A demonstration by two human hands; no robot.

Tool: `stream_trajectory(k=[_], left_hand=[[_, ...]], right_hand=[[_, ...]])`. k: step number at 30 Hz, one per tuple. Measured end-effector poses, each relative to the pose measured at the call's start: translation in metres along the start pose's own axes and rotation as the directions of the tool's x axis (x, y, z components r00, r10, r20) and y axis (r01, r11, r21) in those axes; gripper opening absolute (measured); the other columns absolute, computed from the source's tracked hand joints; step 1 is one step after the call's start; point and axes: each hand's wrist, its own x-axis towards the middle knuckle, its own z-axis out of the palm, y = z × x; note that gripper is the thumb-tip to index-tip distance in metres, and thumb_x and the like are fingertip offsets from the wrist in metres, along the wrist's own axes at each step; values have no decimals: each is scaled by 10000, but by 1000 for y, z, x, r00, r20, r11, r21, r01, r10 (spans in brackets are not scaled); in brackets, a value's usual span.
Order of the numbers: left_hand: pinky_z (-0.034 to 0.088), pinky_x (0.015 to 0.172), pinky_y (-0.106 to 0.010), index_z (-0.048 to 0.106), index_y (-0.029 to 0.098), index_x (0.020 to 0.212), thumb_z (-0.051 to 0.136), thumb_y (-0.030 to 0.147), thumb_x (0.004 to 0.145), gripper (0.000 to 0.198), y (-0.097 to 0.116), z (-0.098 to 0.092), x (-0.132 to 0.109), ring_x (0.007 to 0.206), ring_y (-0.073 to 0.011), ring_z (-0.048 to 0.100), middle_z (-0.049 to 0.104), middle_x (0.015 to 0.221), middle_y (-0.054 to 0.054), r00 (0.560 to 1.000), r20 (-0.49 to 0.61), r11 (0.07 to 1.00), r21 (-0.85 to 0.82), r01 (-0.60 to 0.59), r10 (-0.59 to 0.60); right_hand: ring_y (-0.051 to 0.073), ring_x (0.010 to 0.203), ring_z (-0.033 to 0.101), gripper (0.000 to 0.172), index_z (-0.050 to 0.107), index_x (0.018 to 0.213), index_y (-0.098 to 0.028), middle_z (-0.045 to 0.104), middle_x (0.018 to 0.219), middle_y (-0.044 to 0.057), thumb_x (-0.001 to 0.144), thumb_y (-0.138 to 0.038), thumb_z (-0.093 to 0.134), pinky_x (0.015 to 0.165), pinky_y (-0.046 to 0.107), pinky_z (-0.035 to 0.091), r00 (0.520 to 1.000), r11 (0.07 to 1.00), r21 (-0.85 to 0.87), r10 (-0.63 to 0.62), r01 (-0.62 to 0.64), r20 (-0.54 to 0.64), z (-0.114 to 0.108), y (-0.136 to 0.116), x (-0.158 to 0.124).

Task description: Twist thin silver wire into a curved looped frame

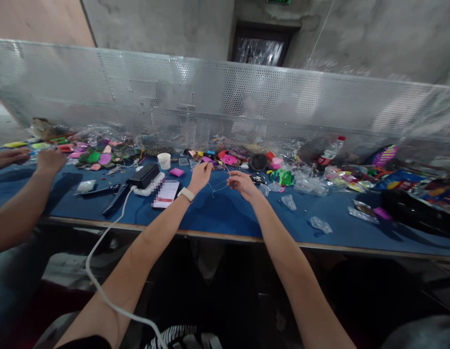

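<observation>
Both my arms reach out over a blue-topped table (225, 213). My left hand (199, 176), with a white band on the wrist, is pinched closed and raised a little. My right hand (242, 184) is closed beside it. Between the two hangs a thin clear wire-like loop (219, 186), held at both ends, just above the table. What the loop is exactly is too fine to tell.
A phone (166, 193), a black box (144, 175) with a white cable, a white cup (164, 160), coloured small parts, plastic bags and a bottle (329, 154) lie along a perforated metal screen (225, 106). Another person's arms (24, 194) work at the left.
</observation>
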Motion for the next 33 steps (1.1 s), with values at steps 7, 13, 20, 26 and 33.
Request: stream_trajectory(k=[7, 13, 20, 26, 33], left_hand=[[445, 776, -294, 615, 208, 694, 534, 343, 1108, 443, 1, -10, -8, 789, -242, 668, 681, 772, -100, 984, 175, 811, 573, -122, 25], [514, 858, -347, 697, 194, 847, 561, 422, 1089, 359, 0, -8, -17, 953, -299, 718, 732, 957, -154, 958, 269, 635, 758, -148, -98], [512, 1055, -474, 748, 173, 1167, 508, 354, 1080, 313, 10, -14, -25, 1278, -385, 625, 688, 1295, -222, 962, 266, 497, 845, -198, -68], [445, 1109, -664, 508, 207, 1602, 692, 367, 924, 720, 16, -41, -36, 1431, -506, 457, 480, 1595, -271, 974, 157, 377, 922, -85, -164], [433, 1077, -780, 466, 214, 1613, 704, 407, 917, 760, 9, -83, -48, 1466, -569, 409, 434, 1614, -308, 957, 0, 358, 928, 108, -288]], right_hand=[[148, 518, 650, 374, 725, 920, -198, 750, 683, 19, 707, -463, 881, 446, 235, 375, 997, 962, -262, -63, 74, 49, -5, 5, 2], [156, 415, 586, 161, 773, 830, -195, 721, 575, 16, 908, -332, 742, 500, 284, 466, 992, 746, -656, -120, 116, 38, -13, 9, -1], [227, 738, 752, 143, 847, 820, -218, 788, 690, 46, 922, -222, 747, 749, 292, 536, 993, 351, -931, -97, 101, 71, -12, 5, -4], [240, 765, 743, 164, 858, 869, -225, 809, 780, 72, 971, -302, 754, 723, 308, 519, 994, 336, -937, -81, 91, 67, -11, 9, -2], [218, 732, 728, 197, 846, 835, -240, 790, 727, 53, 969, -347, 749, 686, 292, 510, 991, 349, -930, -101, 119, 89, -14, 14, 1]])
